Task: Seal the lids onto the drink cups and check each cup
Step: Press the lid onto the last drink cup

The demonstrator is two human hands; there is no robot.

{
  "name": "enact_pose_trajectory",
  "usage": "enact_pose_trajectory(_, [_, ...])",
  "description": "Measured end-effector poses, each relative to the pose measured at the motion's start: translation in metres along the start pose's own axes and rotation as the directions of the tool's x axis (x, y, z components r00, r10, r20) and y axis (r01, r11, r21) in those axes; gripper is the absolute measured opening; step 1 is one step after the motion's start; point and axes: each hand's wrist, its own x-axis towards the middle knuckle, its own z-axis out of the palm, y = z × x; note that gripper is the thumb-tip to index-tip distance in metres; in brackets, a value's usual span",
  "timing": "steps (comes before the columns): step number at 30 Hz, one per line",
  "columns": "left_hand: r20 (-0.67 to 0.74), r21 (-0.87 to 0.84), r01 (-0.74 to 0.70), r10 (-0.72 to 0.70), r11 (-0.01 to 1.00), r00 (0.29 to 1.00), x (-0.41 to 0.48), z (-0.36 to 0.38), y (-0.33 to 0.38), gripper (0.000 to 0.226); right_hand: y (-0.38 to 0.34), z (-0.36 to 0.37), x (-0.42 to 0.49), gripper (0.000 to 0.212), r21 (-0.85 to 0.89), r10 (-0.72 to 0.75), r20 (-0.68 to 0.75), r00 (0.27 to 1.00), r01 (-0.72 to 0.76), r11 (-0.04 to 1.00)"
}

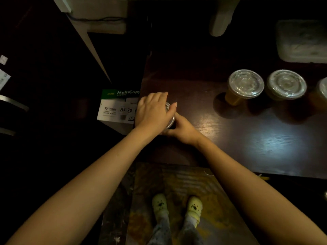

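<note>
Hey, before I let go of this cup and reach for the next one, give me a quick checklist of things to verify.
1. Is the left hand flat on the lid: ok.
2. Is the right hand gripping the held cup below the rim: ok.
3. Is the lid seated all round: cannot tell, the left hand covers it.
4. Is the held cup well in from the left edge of the table: not ok, it seems to stand right by it.
5. Are the two finished cups upright with lids on: ok.
6. Is the third cup sealed: cannot tell, the picture cuts it off.
</note>
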Motion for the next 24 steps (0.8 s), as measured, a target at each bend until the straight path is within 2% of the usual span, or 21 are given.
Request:
enact_pose_trajectory(2, [0.032,0.076,0.005,-0.007,0.997,0.999,-0.001,-0.002,-0.001,0.062,0.002,0.003,-0.002,0.079,-0.009,-0.034,-0.047,0.998,0.034,0.999])
enact_pose_trajectory(4, [0.058,0.114,0.103,-0.111,0.988,0.992,-0.004,-0.004,0.002,0.068,0.002,0.011,-0.001,0.076,-0.018,-0.038,-0.143,0.989,0.036,0.999])
enact_pose_trajectory(7, [0.087,-0.097,0.338,-0.33,0.936,0.94,-0.007,-0.003,0.014,0.068,0.007,0.036,0.004,0.069,-0.089,-0.073,-0.331,0.941,0.045,0.995])
enact_pose_trajectory(8, [0.076,-0.129,0.354,-0.347,0.926,0.935,-0.006,-0.002,0.014,0.067,0.011,0.043,0.002,0.071,-0.108,-0.081,-0.36,0.929,0.044,0.993])
enact_pose_trajectory(9, [0.043,-0.112,0.322,-0.32,0.94,0.947,-0.005,-0.001,0.013,0.064,0.013,0.046,0.0,0.071,-0.098,-0.079,-0.369,0.926,0.045,0.994])
enact_pose_trajectory(11, [-0.016,-0.093,0.17,-0.172,0.981,0.985,-0.003,-0.002,0.002,0.058,0.014,0.037,-0.005,0.07,-0.016,-0.017,-0.34,0.94,0.012,1.0])
enact_pose_trajectory(14, [0.02,-0.161,-0.087,0.092,0.983,0.996,0.001,-0.007,-0.013,0.052,0.015,0.017,-0.005,0.074,-0.007,-0.021,-0.172,0.985,0.02,1.0])
enact_pose_trajectory(16, [0.033,-0.151,-0.181,0.188,0.972,0.982,0.002,-0.008,-0.013,0.054,0.012,0.014,0.0,0.079,-0.025,-0.055,-0.139,0.989,0.052,0.998])
enact_pose_trajectory(18, [-0.028,-0.107,-0.114,0.112,0.988,0.993,0.004,-0.007,-0.008,0.052,0.004,0.023,0.003,0.074,0.007,-0.031,-0.239,0.97,0.033,0.999])
enact_pose_trajectory(20, [-0.058,-0.068,0.078,-0.082,0.995,0.995,0.004,-0.007,0.001,0.058,0.006,0.034,0.01,0.066,-0.097,-0.064,-0.359,0.931,0.03,0.995])
enact_pose_trajectory(22, [-0.011,-0.048,0.194,-0.195,0.98,0.981,0.003,-0.004,0.011,0.064,0.011,0.042,0.014,0.064,-0.191,-0.043,-0.402,0.914,-0.038,0.981])
enact_pose_trajectory(24, [0.006,-0.036,0.219,-0.219,0.975,0.976,0.0,0.0,0.018,0.064,0.009,0.041,0.009,0.066,-0.22,-0.067,-0.389,0.919,-0.022,0.975])
